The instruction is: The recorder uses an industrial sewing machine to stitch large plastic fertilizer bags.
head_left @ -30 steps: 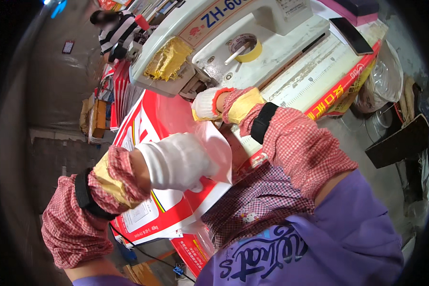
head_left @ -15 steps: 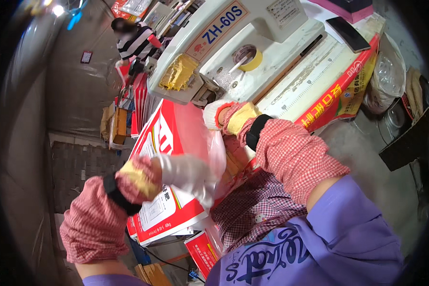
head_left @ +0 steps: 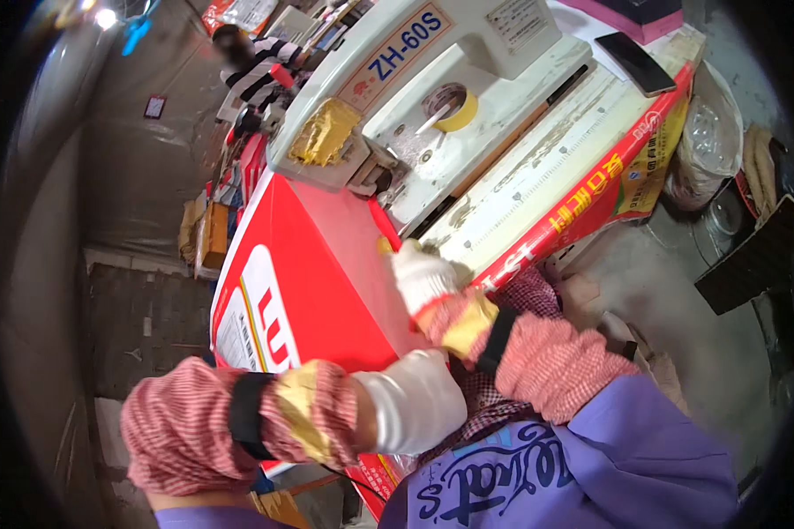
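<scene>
A red and white printed plastic sack (head_left: pixel 326 291) is spread in front of me, its far edge under the head of a grey industrial sewing machine (head_left: pixel 353 123). My right hand (head_left: pixel 422 271), in a white glove, is at the sack's right edge beside the machine bed, with its fingers closed on that edge. Nearer to my body, my left hand (head_left: pixel 419 401), also gloved in white, is closed at the sack's near corner; its fingertips are mostly hidden. Checked red sleeve covers with black bands wrap both forearms.
A yellow tape roll (head_left: pixel 454 108) lies on the machine bed. To the right are a dark phone (head_left: pixel 637 63) and a clear plastic bag (head_left: pixel 710 145). Red and yellow sheeting (head_left: pixel 591 198) covers the table's front edge. Another person (head_left: pixel 254 66) works at the far left.
My left hand has moved right and toward my body. My right hand has come down and nearer along the sack's edge. The sack now lies more spread, its red side showing widely.
</scene>
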Motion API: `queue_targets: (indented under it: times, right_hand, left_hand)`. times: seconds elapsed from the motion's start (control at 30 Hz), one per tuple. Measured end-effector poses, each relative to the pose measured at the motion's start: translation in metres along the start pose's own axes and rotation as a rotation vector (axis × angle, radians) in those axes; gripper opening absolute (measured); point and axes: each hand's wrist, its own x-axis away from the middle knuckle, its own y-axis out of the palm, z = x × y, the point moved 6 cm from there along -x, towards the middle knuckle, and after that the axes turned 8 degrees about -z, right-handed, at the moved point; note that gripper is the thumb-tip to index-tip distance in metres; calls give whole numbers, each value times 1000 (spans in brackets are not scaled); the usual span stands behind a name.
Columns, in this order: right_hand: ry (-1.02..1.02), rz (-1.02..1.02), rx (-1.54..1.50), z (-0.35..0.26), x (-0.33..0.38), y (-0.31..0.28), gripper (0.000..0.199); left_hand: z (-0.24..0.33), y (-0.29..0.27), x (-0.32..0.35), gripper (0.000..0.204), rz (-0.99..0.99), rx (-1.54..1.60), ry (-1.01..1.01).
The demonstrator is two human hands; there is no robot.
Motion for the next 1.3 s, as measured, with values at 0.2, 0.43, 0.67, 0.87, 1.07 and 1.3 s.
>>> queue_targets:
  times: [0.2,0.43,0.67,0.87,1.07,1.3]
  right_hand:
    - [-35,-23,-4,2,16,-19,29]
    - [-105,283,335,-28,-27,-23,15]
    - [-135,127,236,-25,-31,-1,27]
    - [-89,112,258,-36,-54,7,33]
    - [-258,-74,209,-30,-51,31,35]
    - [-194,-228,11,-27,-45,42,36]
  left_hand:
    - [-42,-1,78,12,-449,-85,-326]
    - [-46,-12,40,18,-145,-5,-236]
    - [-13,12,69,8,-452,83,2]
    - [-79,-13,18,16,-195,66,-366]
    - [-156,-52,135,23,-299,-242,-780]
    - [-23,11,58,25,-221,30,-35]
